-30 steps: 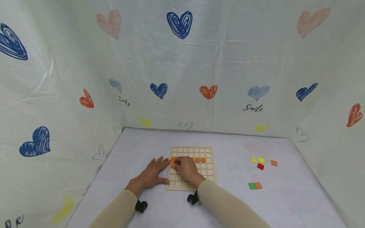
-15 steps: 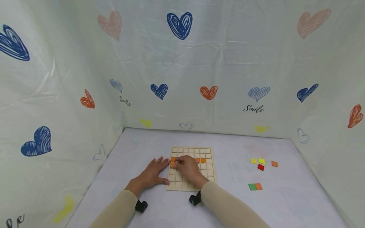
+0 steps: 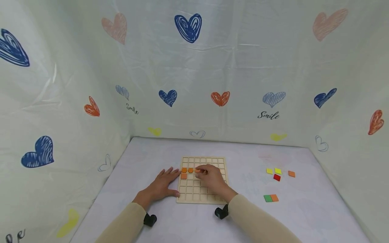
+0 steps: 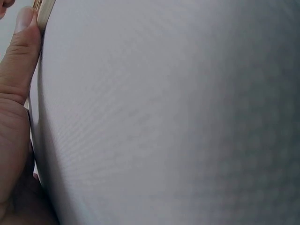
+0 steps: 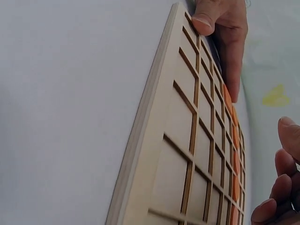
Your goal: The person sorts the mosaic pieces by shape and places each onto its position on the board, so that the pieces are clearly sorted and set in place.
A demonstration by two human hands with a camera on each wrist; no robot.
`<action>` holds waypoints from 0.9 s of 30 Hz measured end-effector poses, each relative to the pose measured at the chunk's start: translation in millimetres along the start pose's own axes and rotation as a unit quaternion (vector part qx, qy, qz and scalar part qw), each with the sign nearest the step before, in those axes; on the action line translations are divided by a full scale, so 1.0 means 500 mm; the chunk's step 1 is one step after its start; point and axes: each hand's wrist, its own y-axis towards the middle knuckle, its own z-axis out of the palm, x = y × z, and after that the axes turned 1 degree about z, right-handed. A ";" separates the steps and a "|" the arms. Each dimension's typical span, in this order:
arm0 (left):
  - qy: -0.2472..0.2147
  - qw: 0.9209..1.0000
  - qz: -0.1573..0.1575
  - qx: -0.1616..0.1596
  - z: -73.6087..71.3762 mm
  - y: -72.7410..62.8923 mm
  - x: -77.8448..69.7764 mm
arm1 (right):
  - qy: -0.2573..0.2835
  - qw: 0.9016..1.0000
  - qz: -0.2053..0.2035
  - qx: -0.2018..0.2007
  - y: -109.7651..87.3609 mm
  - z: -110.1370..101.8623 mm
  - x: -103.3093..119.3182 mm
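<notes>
A wooden grid board lies on the table. Orange round pieces sit along one row, and an orange square piece fills the cell below the first. My left hand lies with fingers spread against the board's left side; its thumb touches the near corner. Over the row, my right hand has loosely bent fingers, their tips at the third round piece. In the right wrist view, the right thumb stands apart from the fingers, nothing visible between them. The hand covers several cells.
To the board's right lie two yellow squares, a red square and an orange square. Nearer, a green square touches another orange square. A heart-patterned curtain surrounds the table.
My right hand has moved to the right along the row, uncovering the second round piece. My left hand has stayed in place beside the board.
</notes>
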 end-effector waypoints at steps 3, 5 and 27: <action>-0.002 1.000 -0.006 0.000 0.001 0.001 -0.006 | -0.008 1.000 0.000 -0.001 -0.017 -0.035 -0.013; 0.000 1.000 -0.008 0.000 0.002 0.002 -0.008 | -0.012 1.000 0.003 -0.002 -0.030 -0.057 -0.024; 0.016 1.000 -0.019 -0.001 0.003 -0.002 -0.006 | -0.112 0.992 0.062 -0.021 -0.180 -0.339 -0.178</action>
